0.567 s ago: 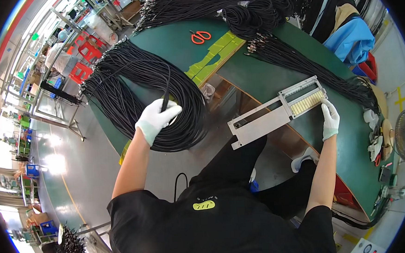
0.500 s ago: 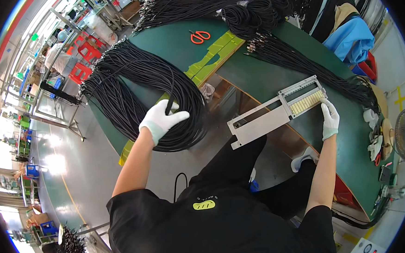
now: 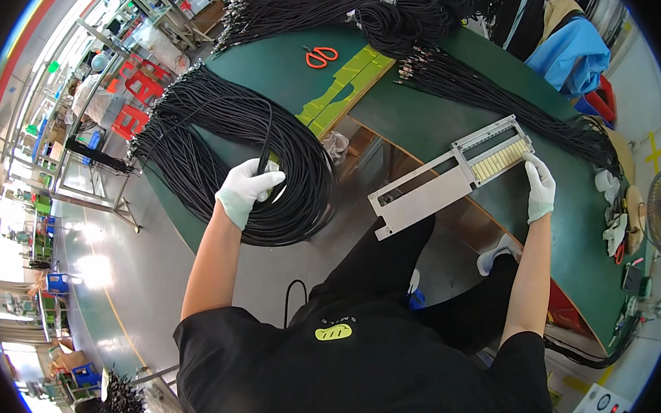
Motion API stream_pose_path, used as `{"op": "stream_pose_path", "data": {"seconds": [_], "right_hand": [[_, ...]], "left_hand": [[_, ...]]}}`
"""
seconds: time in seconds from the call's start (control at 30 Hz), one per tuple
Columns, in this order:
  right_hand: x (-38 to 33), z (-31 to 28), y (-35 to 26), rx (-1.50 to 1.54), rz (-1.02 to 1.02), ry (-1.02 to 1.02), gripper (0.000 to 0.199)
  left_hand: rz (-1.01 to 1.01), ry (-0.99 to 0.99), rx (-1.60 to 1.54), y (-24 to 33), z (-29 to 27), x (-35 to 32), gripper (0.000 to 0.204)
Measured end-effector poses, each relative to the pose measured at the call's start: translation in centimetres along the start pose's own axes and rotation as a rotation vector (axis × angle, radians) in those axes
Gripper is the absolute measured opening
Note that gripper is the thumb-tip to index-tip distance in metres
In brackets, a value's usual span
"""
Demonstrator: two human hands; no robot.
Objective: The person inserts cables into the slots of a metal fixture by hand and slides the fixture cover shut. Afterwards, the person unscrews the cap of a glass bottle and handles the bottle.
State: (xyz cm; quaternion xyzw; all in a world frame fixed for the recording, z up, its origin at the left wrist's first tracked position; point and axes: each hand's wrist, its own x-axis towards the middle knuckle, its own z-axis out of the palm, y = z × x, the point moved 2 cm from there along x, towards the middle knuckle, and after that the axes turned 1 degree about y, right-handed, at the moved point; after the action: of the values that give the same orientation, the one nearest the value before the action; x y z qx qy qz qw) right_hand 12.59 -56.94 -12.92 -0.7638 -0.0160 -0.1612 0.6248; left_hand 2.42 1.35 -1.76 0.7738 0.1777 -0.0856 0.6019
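Few items of this kind show. A small yellow oval label (image 3: 333, 332) with dark markings sits on the back of the person's black shirt, near the collar — it is the clearest one. At the lower right rim stands a white panel (image 3: 606, 403) with a round gauge-like dial and a red spot on its face (too bent by the lens to tell more). On the floor at the right edge runs a yellow painted marking (image 3: 656, 154) — a cross-like shape. Cardboard boxes (image 3: 209, 15) stand far off at the top, brown and plain.
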Motion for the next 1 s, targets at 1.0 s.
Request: {"op": "stream_pose_path", "data": {"seconds": [1.0], "right_hand": [[0.0,0.1,-0.5,0.085,-0.033,0.040,0.029]], "left_hand": [[0.206,0.072,-0.372,5.4,-1.9,-3.3,0.019]]}}
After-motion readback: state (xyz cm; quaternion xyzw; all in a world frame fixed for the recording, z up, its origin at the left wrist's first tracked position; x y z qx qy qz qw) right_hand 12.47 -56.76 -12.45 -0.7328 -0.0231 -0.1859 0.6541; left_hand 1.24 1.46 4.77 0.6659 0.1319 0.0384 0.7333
